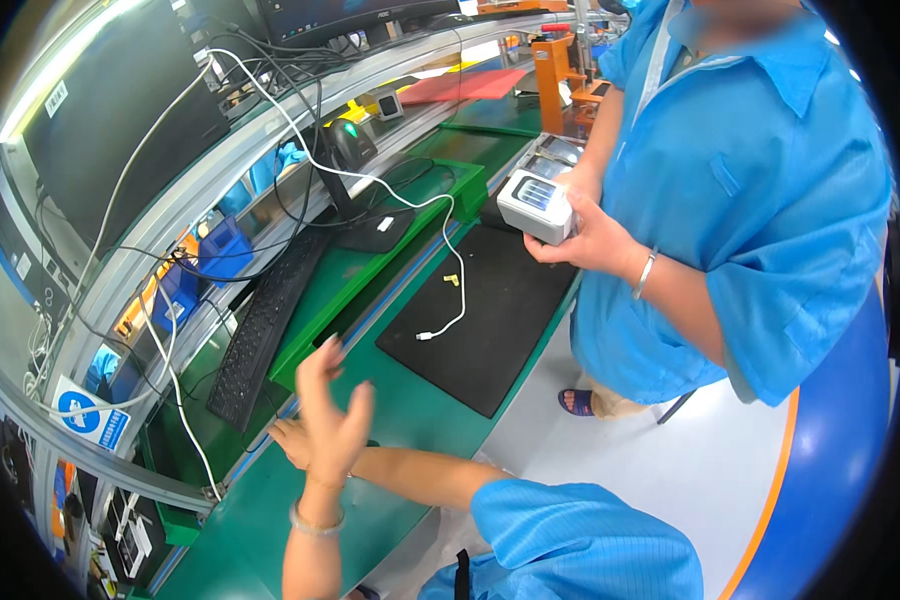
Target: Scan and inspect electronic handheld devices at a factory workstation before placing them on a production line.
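My left hand (332, 402) is raised above the green bench (410, 400), fingers spread, a bracelet on its wrist, holding nothing. My right hand (286, 438) reaches across from the blue sleeve and lies against the left wrist, partly hidden behind it; its fingers look apart and empty. A black keyboard (262, 332) is nearest, just up and left of both hands. A co-worker in a blue smock stands at the right; that person's hand (585, 240) holds a small white and grey device (536, 205).
A black mat (490, 315) lies on the bench with a white cable (448, 240) ending on it and a small yellow piece (451, 280). A barcode scanner (346, 142) on a stand, dark monitors (110, 120), a red sheet (465, 85) and an orange fixture (555, 70) stand farther back.
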The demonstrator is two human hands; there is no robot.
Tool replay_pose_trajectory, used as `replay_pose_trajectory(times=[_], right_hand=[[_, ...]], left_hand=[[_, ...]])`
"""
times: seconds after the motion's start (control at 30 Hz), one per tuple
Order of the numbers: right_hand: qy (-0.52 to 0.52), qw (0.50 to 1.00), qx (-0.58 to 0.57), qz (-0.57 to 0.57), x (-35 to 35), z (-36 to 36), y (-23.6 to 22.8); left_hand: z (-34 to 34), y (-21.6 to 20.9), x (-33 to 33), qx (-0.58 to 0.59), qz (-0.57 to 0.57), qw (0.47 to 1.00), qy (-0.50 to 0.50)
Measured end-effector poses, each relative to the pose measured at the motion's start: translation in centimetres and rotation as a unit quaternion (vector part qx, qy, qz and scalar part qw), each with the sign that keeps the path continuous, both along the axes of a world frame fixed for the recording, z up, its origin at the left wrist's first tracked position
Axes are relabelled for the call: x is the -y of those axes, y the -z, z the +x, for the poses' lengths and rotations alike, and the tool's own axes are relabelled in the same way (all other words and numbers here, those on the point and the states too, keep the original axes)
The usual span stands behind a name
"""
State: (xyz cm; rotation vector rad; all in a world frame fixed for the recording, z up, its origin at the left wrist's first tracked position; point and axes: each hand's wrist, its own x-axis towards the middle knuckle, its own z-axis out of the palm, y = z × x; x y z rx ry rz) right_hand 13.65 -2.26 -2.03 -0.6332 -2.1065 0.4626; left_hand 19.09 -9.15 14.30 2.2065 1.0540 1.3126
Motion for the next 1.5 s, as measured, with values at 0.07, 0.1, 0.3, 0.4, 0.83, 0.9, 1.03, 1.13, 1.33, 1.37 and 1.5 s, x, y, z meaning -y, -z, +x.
replay_pose_trajectory(times=[0.07, 0.1, 0.3, 0.4, 0.83, 0.9, 1.03, 1.13, 1.33, 1.37, 1.5], right_hand=[[-0.045, 0.999, -0.002, 0.005, 1.9, -2.0, -1.0], [-0.043, 0.999, 0.000, 0.003, 1.7, -1.9, -1.1], [-0.038, 0.999, 0.009, -0.007, 1.8, -0.1, -1.2], [-0.025, 0.999, 0.011, -0.017, 1.5, 0.4, -1.2], [0.027, 0.995, 0.061, -0.069, 1.5, 0.8, -2.3], [0.026, 0.994, 0.074, -0.076, 1.5, 0.1, -2.0], [-0.016, 0.992, 0.092, -0.086, 1.6, -2.5, -2.0], [-0.025, 0.993, 0.033, -0.115, 1.1, -2.1, -1.9], [-0.044, 0.991, -0.016, -0.129, -1.8, -2.2, 0.8], [-0.082, 0.986, -0.048, -0.138, -1.3, -3.0, 0.0], [-0.160, 0.956, -0.168, -0.178, -1.1, -1.2, -3.8]], left_hand=[[2.9, -2.4, 0.0, -0.021, 0.011, 0.998, 0.063], [5.6, -3.0, -0.2, -0.023, 0.005, 0.994, 0.108], [15.7, -2.4, -3.0, 0.056, -0.152, 0.979, 0.125], [18.6, 0.0, -3.9, 0.090, -0.158, 0.969, 0.168], [21.5, 0.8, -4.4, 0.236, -0.094, 0.959, 0.123], [19.7, 0.2, -4.0, 0.212, -0.055, 0.972, 0.083], [13.1, -1.7, -2.4, 0.180, 0.002, 0.983, 0.048], [7.3, -1.9, -1.1, 0.172, 0.075, 0.980, 0.065], [-5.6, -1.2, 3.6, 0.146, 0.174, 0.973, -0.029], [-8.1, -0.7, 4.9, 0.140, 0.188, 0.970, -0.063], [-13.6, 0.1, 8.9, 0.133, 0.172, 0.955, -0.201]])
